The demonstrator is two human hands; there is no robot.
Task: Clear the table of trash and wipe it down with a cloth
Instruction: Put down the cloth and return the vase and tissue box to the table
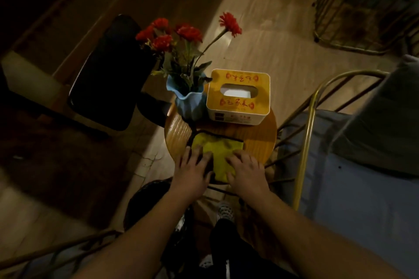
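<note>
A folded yellow cloth [219,152] lies flat on the near half of a small round wooden table [260,140]. My left hand [192,170] rests on the cloth's left edge with its fingers spread. My right hand [247,171] presses on the cloth's near right corner, fingers apart as well. Neither hand is closed around the cloth. No trash shows on the tabletop.
A blue vase [189,102] with red flowers [179,34] and a yellow-topped tissue box [238,97] stand at the table's far side. A dark mesh bin [149,201] sits on the floor below left. A black chair [108,75] is left, a gold-framed seat [308,133] right.
</note>
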